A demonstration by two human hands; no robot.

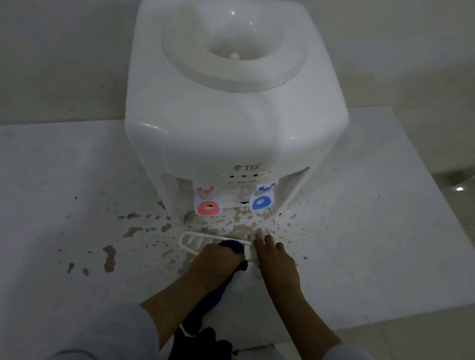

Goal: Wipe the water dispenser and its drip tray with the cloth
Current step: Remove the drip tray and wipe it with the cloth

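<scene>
Left hand (217, 259) grips cloth (232, 247) on tray (187, 239), pulled out from dispenser (225, 114); right hand (275, 265), fingers straight, steadies it. Desk (52, 195) stained; dispenser wipe seemingly left.

White water dispenser (232, 109) on stained slab (37, 192), left hand (217, 260) pressing dark cloth (232, 247) into drip tray (190, 240), right hand (277, 263) steadying tray's end

White slab (40, 176), brown-stained; pale wall (51, 20) behind; tiled floor (439, 342).
</scene>
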